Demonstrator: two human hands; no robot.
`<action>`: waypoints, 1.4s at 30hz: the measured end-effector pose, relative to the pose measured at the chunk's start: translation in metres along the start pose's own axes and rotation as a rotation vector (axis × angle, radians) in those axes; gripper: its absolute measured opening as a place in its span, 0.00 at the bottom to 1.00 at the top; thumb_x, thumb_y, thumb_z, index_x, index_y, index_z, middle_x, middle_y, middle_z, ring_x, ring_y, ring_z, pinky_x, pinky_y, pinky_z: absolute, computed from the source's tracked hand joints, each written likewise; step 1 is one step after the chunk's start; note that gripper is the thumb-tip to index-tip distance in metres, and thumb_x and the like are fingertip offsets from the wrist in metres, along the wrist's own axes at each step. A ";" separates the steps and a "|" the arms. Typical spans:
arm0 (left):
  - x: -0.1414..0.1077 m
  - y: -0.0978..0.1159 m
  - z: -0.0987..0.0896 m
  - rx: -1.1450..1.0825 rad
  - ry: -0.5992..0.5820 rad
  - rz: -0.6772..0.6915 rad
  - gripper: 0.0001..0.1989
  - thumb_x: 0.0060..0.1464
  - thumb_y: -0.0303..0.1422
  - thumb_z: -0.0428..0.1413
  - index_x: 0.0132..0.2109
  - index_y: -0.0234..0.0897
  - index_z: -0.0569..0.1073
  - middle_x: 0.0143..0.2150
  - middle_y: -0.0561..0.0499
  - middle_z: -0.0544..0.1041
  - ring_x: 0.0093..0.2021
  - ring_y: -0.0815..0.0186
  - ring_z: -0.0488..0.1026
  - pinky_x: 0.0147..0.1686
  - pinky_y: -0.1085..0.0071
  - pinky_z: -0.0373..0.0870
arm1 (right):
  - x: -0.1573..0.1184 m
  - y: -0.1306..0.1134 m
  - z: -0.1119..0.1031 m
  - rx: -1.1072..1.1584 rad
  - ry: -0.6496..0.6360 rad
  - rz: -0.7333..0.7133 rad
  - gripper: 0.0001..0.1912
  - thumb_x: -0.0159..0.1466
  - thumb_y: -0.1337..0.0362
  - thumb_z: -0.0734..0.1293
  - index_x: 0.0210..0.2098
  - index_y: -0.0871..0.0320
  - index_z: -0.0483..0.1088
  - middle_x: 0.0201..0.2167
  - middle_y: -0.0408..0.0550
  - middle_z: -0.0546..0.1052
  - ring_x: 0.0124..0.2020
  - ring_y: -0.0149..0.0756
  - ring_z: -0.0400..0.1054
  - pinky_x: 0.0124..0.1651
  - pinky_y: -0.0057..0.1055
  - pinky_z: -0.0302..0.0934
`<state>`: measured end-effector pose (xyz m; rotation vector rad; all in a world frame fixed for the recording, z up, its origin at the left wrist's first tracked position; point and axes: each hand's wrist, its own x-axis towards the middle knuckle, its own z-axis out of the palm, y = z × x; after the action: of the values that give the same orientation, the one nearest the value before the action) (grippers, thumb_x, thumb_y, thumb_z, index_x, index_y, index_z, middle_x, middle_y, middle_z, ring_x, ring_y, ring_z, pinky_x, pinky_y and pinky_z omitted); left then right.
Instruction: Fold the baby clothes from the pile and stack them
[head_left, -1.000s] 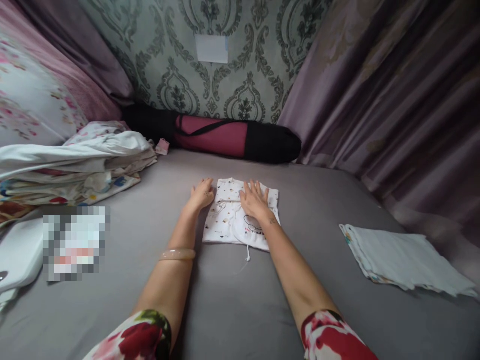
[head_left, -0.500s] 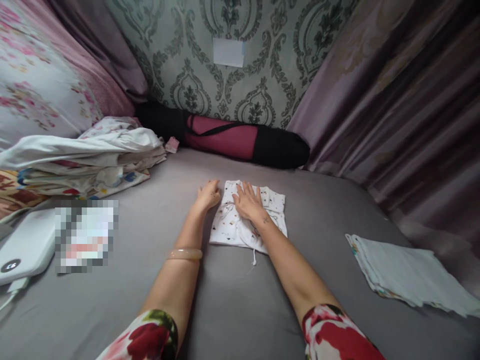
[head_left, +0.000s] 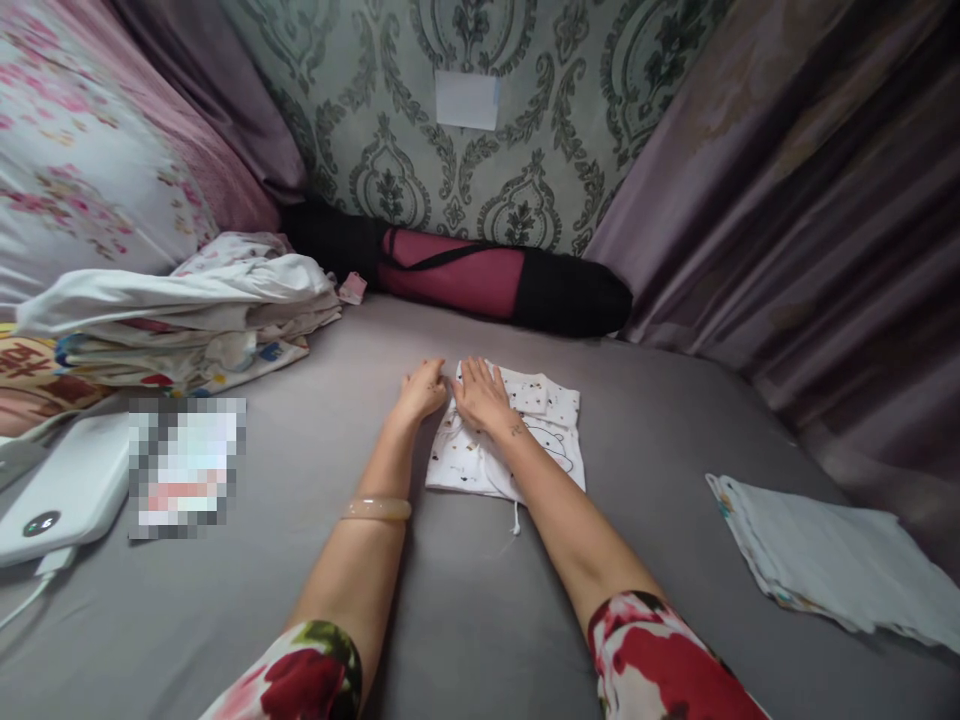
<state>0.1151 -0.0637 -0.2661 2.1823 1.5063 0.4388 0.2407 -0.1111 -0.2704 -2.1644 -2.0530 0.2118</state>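
Note:
A small folded white baby garment [head_left: 559, 465], printed with tiny dark and tan motifs and a bear outline, lies on the bed in front of me. A white drawstring end sticks out at its near edge. My right hand [head_left: 481, 396] lies flat on the garment's upper left part, fingers together and stretched forward. Just beyond the left edge of the cloth is my left hand [head_left: 424, 390], loosely bent on the sheet with its fingers a little apart. Whether its fingertips touch the fabric is hard to see.
Grey sheet [head_left: 465, 600] covers the bed. At left are piled clothes [head_left: 187, 310], a white power bank [head_left: 71, 490] with a cable, and a blurred-out flat item [head_left: 187, 465]. Folded pale cloth [head_left: 840, 555] lies right. A black and maroon long bag [head_left: 457, 275] rests against the wall.
My right hand has slid left across the garment, uncovering more of the bear print. My left hand stays beside the left edge. The view has shifted slightly.

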 end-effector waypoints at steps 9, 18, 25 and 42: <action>0.007 -0.008 0.003 -0.031 -0.007 0.006 0.29 0.56 0.25 0.45 0.65 0.31 0.63 0.66 0.40 0.65 0.68 0.58 0.59 0.66 0.59 0.55 | 0.014 -0.016 0.019 0.057 -0.005 0.001 0.33 0.71 0.57 0.45 0.70 0.71 0.45 0.73 0.56 0.43 0.73 0.41 0.33 0.71 0.41 0.29; -0.006 0.024 -0.004 -0.016 -0.037 0.147 0.27 0.59 0.25 0.42 0.65 0.35 0.64 0.65 0.41 0.67 0.66 0.57 0.62 0.65 0.55 0.56 | -0.018 0.011 -0.036 0.141 0.023 0.127 0.31 0.72 0.58 0.44 0.72 0.62 0.43 0.73 0.51 0.43 0.73 0.42 0.31 0.71 0.47 0.30; -0.008 0.035 0.030 0.116 -0.129 0.286 0.26 0.67 0.40 0.39 0.68 0.36 0.58 0.72 0.40 0.54 0.73 0.52 0.45 0.67 0.43 0.41 | -0.059 0.074 -0.030 0.031 0.027 0.364 0.32 0.72 0.52 0.44 0.71 0.57 0.46 0.73 0.55 0.42 0.73 0.52 0.31 0.68 0.58 0.29; -0.028 0.029 0.031 0.253 -0.031 0.348 0.28 0.68 0.42 0.34 0.65 0.31 0.61 0.71 0.37 0.55 0.72 0.53 0.46 0.67 0.47 0.42 | -0.095 0.073 -0.022 0.061 0.037 0.154 0.31 0.72 0.54 0.48 0.71 0.61 0.46 0.73 0.55 0.38 0.73 0.43 0.28 0.70 0.49 0.28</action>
<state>0.1440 -0.1047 -0.2773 2.6523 1.2204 0.3352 0.3115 -0.2098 -0.2636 -2.2725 -1.8366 0.2468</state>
